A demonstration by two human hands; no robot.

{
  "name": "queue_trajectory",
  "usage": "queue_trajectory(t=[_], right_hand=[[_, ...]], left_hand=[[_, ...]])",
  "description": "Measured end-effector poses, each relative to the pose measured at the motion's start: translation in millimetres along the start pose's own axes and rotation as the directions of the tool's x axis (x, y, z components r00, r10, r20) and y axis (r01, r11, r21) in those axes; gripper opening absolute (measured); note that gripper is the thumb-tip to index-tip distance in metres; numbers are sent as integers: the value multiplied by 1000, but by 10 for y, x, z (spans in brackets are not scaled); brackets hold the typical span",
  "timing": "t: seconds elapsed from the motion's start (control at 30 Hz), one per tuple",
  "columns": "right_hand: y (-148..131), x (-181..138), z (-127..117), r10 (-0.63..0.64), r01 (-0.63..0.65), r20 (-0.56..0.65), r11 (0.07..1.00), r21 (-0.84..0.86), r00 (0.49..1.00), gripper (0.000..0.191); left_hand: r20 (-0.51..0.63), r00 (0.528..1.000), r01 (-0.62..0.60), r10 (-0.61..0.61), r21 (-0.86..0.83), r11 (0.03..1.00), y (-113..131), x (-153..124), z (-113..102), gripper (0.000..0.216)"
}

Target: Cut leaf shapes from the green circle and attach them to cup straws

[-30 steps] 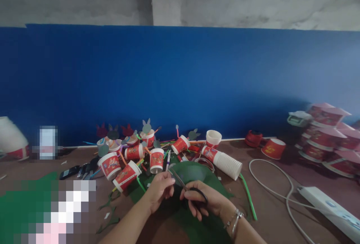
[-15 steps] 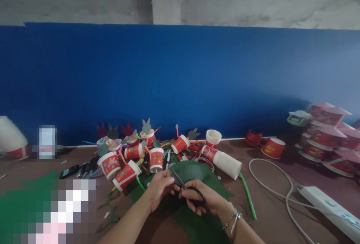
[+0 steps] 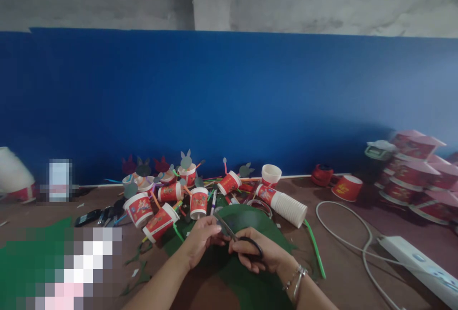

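Observation:
In the head view my right hand (image 3: 253, 249) has its fingers through the black handles of a pair of scissors (image 3: 229, 230). The blades point up and to the left, near the fingertips of my left hand (image 3: 203, 237). Thumb and fingers of that hand are pinched together. What they pinch is too small and blurred to name. Beneath both hands lies a dark green sheet (image 3: 255, 222), spread over the brown table (image 3: 207, 295).
Beyond my hands lie several red and white paper cups (image 3: 161, 222) with coloured stems. Stacked cups (image 3: 286, 207) lie right of centre. A power strip (image 3: 422, 267) with a white cable is at the right, near piled red cups (image 3: 400, 191). A blue wall panel (image 3: 229, 105) stands behind.
The scissors and my right hand have shifted very slightly; the left fingers stay pinched. The cups and the green sheet lie as before.

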State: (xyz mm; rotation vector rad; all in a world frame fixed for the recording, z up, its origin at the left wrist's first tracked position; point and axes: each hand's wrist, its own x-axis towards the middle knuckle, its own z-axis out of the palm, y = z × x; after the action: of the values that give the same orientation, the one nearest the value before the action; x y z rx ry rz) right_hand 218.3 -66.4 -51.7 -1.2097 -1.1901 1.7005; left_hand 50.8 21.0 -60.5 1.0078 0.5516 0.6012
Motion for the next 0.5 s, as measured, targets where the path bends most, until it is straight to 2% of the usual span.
queue_trajectory(t=[0.5], right_hand=[[-18, -7, 18, 10, -10, -12, 1000, 13, 1000, 30]], left_hand=[[29, 1000, 6, -5, -11, 1000, 61, -26, 11, 25]])
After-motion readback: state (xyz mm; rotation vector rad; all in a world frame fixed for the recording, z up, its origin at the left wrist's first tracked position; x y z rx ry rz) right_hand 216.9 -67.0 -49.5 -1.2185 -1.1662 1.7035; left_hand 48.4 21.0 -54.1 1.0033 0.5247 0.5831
